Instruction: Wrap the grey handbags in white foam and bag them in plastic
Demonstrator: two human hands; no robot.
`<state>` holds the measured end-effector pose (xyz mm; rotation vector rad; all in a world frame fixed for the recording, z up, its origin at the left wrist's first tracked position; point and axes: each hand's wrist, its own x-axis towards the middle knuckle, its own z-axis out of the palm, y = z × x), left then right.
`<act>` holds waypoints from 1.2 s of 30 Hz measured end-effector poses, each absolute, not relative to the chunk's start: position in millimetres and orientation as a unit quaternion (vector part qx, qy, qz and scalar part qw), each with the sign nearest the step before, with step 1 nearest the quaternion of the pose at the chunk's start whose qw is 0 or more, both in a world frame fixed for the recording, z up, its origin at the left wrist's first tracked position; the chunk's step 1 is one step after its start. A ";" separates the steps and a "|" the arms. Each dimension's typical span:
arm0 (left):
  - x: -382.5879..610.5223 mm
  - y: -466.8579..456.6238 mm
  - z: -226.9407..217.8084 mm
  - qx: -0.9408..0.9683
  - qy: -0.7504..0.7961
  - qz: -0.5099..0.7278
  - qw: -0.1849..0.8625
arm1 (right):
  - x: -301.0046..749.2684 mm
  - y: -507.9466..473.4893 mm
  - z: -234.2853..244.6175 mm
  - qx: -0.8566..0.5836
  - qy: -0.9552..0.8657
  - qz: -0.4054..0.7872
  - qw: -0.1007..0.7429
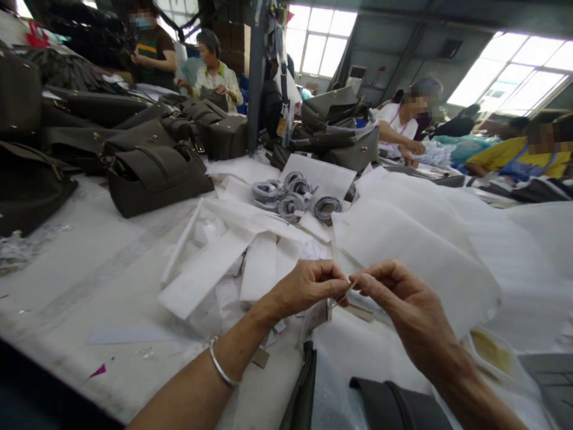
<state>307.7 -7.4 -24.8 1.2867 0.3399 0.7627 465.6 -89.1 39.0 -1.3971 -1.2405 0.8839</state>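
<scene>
My left hand [307,288], with a silver bangle [219,365] on its wrist, pinches thumb and forefinger together. My right hand [408,301] meets it, its fingertips closed too. Between both sets of fingertips runs a thin pale string [342,297], held by both hands. Just below hangs a small brownish card tag [317,315]; whether the string passes through it I cannot tell. Under my hands, at the bottom edge, lies a dark olive bag [401,409] partly in clear plastic, with a dark strap [302,394] beside it.
White paper and foam sheets [414,244] pile up ahead, with several coiled rolls [290,204] on them. Dark bags [155,176] line the table [111,270] at left and behind. A grey post [256,70] stands beyond. Several people work nearby, one in a yellow top [507,159].
</scene>
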 end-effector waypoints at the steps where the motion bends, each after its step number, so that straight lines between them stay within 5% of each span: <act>1: 307.7 -7.1 -25.1 0.581 0.155 0.346 0.720 | 466.3 -89.5 38.2 -0.581 -0.511 0.374 0.512; 36: 306.3 -10.2 -23.8 0.624 0.151 0.292 0.709 | 476.5 -92.4 23.0 -0.553 -0.444 0.448 0.545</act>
